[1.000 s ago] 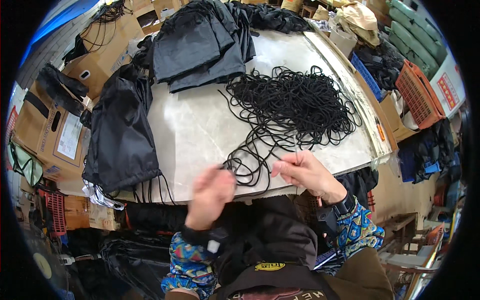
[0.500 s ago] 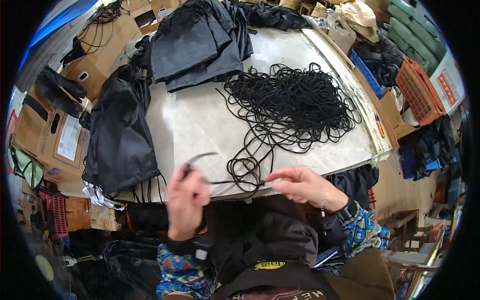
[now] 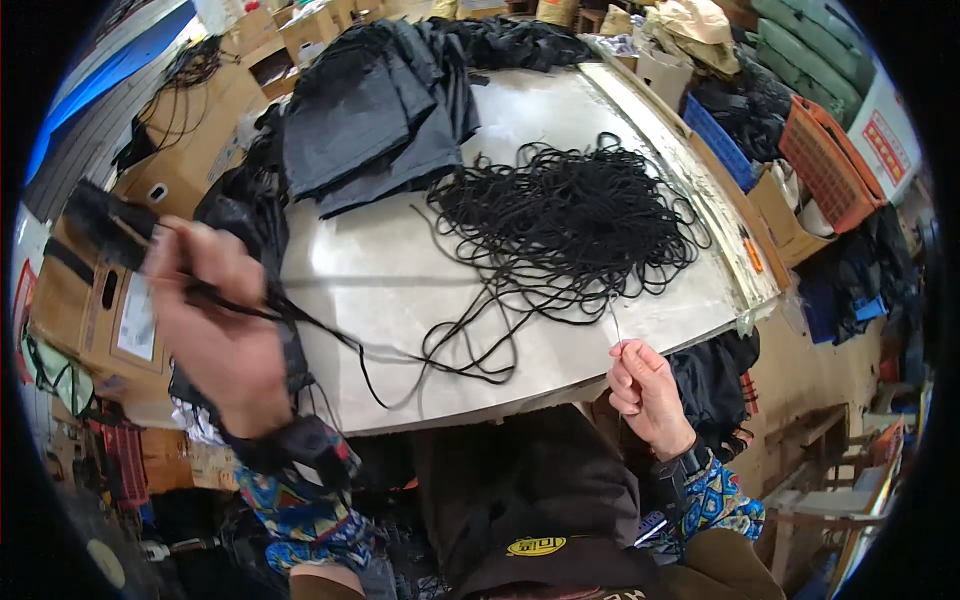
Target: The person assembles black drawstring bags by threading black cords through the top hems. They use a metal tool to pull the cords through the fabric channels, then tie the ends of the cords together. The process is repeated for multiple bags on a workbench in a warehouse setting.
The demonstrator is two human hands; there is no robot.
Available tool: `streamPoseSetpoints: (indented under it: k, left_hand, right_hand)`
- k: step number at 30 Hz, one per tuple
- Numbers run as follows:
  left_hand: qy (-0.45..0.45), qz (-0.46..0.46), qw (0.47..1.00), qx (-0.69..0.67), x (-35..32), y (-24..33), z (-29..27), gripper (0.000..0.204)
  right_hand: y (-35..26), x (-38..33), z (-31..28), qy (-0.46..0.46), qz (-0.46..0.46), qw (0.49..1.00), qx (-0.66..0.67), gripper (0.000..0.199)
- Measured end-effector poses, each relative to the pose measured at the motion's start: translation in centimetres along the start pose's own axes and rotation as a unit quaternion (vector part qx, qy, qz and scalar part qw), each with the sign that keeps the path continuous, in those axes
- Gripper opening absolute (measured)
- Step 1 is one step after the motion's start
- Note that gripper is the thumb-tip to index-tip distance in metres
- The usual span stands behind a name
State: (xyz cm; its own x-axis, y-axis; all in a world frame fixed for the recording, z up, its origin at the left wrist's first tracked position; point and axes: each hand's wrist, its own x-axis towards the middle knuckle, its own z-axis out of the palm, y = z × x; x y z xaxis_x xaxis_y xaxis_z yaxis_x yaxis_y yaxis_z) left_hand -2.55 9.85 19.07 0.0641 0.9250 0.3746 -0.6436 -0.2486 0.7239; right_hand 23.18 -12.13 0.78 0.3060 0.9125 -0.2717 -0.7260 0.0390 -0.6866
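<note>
With the middle of the desk (image 3: pixel 545 105) taken as the centre of the clock, the left hand (image 3: pixel 220 330) is raised between eight and nine o'clock, beyond the pale top's near left side. Its grip is closed on black cord (image 3: pixel 330 328), though blur hides just how the fingers lie. From that hand the strands stretch towards six o'clock, one bending down on the way, and meet a few loose loops (image 3: pixel 470 350) near the front edge. These loops join the tangled heap (image 3: pixel 570 220) of the same cord, which lies on the desk just off centre, towards three o'clock.

Between four and five o'clock the right hand (image 3: pixel 648 390) is held at the front edge, its grip narrow, with thumb and forefinger pinched on a thin wire-like rod (image 3: pixel 615 320). The rod's curved upper tip points towards the heap's near side.

Folded black fabric (image 3: pixel 350 125) is piled between ten and eleven o'clock, and more dark cloth (image 3: pixel 240 205) lies between nine and ten, behind the left hand. An orange-handled cutter (image 3: pixel 752 253) rests by the right edge at three o'clock. Off the desk, a blue crate (image 3: pixel 717 145) stands at two o'clock, with an orange basket (image 3: pixel 832 160) farther out, nearer three.
</note>
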Motion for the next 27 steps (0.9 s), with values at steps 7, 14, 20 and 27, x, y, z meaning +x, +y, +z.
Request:
streamPoseSetpoints:
  k: [7,14,20,27]
  left_hand:
    - [-0.411,-0.133,0.760,0.486,2.8,-16.6,3.6,0.034]
    - [-0.465,0.062,0.600,0.648,0.7,-31.6,8.2,0.054]
    - [-0.370,0.073,0.817,0.436,15.5,-26.7,19.1,0.018]
    - [-0.476,-0.009,0.790,0.386,19.3,-18.1,24.3,0.021]
  right_hand:
    - [-0.8,-1.6,-3.3,0.071,0.000,0.994,-0.079,0.019]
    - [0.2,-2.2,-5.3,0.090,0.026,0.991,-0.094,0.021]
    - [0.4,-2.3,-7.4,0.141,0.062,0.984,-0.090,0.017]
    - [0.7,-0.9,-8.4,0.124,0.038,0.989,-0.068,0.021]
